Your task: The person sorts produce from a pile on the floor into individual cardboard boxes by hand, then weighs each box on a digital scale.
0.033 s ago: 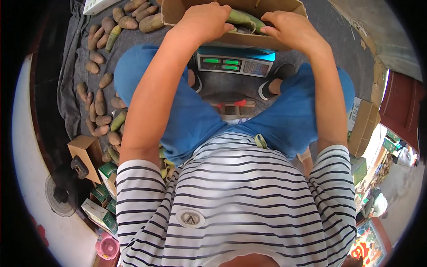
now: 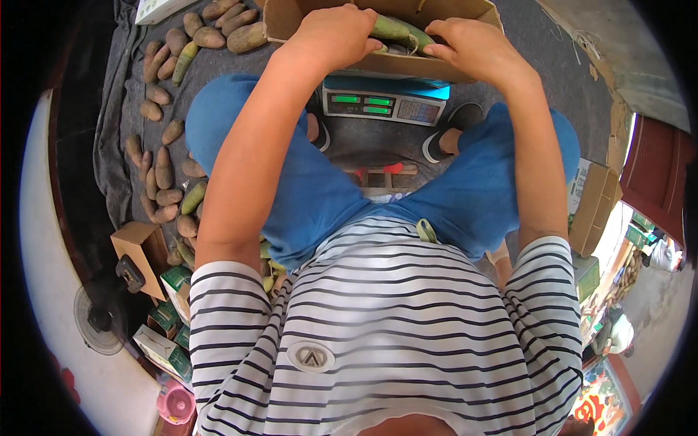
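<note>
An open cardboard box [image 2: 407, 67] sits on a digital weighing scale [image 2: 384, 105] between my feet. Inside the box lies a long green vegetable [image 2: 398, 30], its kind not clear. My left hand [image 2: 336, 36] reaches over the near rim with its fingers curled at the left end of the vegetable; some fingertips are hidden. At the other end, my right hand [image 2: 474, 47] has thumb and fingers closed around the tip. More produce beneath is mostly hidden by the box wall.
Several brown, elongated tubers [image 2: 163, 167] and a greenish one [image 2: 185, 62] are strewn on the dark cloth [image 2: 113, 145] at my left. A cardboard box [image 2: 138, 251] and a fan [image 2: 98, 320] stand left behind; another box [image 2: 595, 207] stands at my right.
</note>
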`<state>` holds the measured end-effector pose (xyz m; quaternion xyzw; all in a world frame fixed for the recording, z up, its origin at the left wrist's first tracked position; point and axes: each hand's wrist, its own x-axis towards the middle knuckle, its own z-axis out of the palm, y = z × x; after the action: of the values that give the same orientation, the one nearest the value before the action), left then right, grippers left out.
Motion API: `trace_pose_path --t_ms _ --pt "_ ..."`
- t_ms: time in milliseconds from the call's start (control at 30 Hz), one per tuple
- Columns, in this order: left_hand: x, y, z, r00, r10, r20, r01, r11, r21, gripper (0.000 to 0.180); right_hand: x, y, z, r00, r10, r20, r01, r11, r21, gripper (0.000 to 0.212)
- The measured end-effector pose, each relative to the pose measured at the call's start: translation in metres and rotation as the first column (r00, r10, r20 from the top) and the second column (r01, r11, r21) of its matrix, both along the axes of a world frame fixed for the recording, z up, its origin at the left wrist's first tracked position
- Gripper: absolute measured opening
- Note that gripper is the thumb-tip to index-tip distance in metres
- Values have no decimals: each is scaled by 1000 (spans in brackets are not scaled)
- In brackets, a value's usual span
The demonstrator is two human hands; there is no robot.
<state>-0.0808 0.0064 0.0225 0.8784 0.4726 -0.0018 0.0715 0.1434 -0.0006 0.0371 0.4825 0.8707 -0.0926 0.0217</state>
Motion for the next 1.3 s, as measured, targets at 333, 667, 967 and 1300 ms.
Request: trace_pose_path --t_ms 333,667,967,1300 --pt "5 -2 29 990 133 48 -126 985 -115 36 -10 -1 -16 996 64 65 -58 995 -80 34" --pt "-4 0 3 999 35 -37 -36 999 -20 37 -20 3 -17 988 108 113 -85 978 -189 24" --pt "-4 2 0 1000 -8 24 6 997 76 36 -22 9 -15 990 110 93 -88 974 -210 20" --pt "-12 -1 9 986 145 -79 -145 989 6 38 -21 3 3 999 11 35 -7 994 -110 39"
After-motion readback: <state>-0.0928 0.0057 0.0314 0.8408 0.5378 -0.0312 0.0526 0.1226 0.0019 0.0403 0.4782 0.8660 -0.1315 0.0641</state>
